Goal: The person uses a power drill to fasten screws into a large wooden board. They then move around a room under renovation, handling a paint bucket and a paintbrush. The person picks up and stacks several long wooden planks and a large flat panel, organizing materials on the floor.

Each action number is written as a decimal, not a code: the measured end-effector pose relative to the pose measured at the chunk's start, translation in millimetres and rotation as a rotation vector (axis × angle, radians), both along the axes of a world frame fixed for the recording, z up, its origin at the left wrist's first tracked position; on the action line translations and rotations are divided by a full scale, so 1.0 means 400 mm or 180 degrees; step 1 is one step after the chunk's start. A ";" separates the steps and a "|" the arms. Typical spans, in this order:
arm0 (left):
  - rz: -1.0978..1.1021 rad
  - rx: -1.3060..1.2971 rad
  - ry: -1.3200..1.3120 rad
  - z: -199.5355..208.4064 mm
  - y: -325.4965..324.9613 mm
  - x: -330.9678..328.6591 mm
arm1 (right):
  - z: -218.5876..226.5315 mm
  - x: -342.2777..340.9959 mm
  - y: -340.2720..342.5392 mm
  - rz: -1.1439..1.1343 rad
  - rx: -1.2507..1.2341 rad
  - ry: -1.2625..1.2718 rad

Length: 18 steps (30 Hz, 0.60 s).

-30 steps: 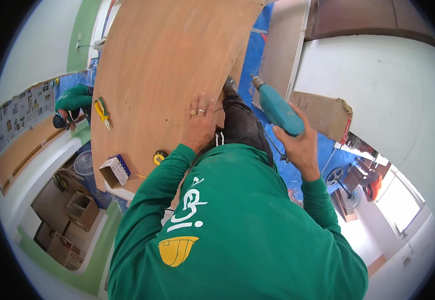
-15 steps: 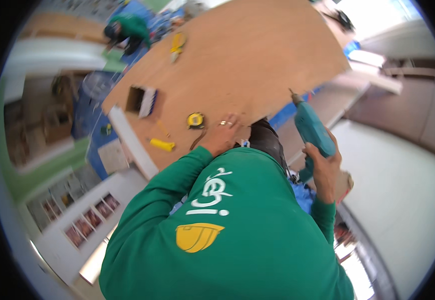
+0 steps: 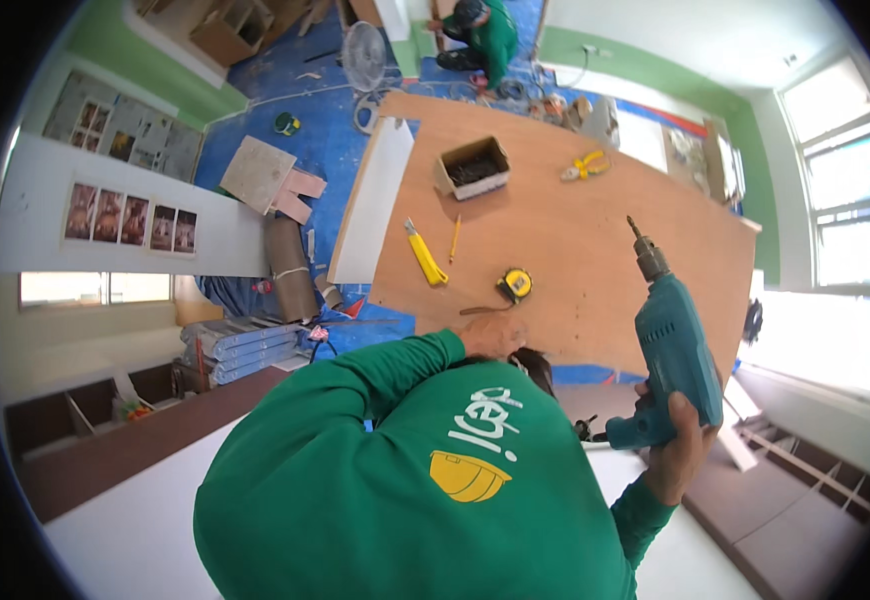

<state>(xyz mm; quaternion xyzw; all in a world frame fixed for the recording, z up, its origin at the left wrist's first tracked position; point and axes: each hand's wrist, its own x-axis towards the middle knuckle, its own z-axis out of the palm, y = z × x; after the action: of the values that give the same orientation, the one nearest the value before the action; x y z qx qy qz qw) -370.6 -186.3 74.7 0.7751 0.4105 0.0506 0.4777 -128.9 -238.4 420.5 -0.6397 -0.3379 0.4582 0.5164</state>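
Drill [image 3: 670,345] sits gripped in your right hand [image 3: 677,450], bit raised; your left hand [image 3: 493,335] presses flat on the plywood sheet [image 3: 595,250]. Next, I judge, bring the bit down to it.

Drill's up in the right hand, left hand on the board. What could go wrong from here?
1. The left hand rests on the board close to the raised drill; the bit could catch it.
2. Tape measure, knife and pencil lie loose and could shake off.
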 end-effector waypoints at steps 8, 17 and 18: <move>0.0366 -0.1238 -0.0104 0.180 0.051 -0.042 | -0.013 -0.019 0.121 0.0916 0.0242 -0.0065; 0.1644 -0.2585 -0.3928 0.391 -0.080 0.031 | -0.142 -0.047 0.221 0.2835 -0.0046 -0.0201; 0.1970 -0.2611 -0.4289 0.387 -0.097 0.055 | -0.168 -0.059 0.224 0.3097 0.0017 -0.0221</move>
<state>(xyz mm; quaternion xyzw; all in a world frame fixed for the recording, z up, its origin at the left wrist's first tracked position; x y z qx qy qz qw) -348.5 -225.1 229.5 0.1972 0.2176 0.4773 0.8282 -152.4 -148.8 353.2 -0.4210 -0.6159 0.6240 0.2324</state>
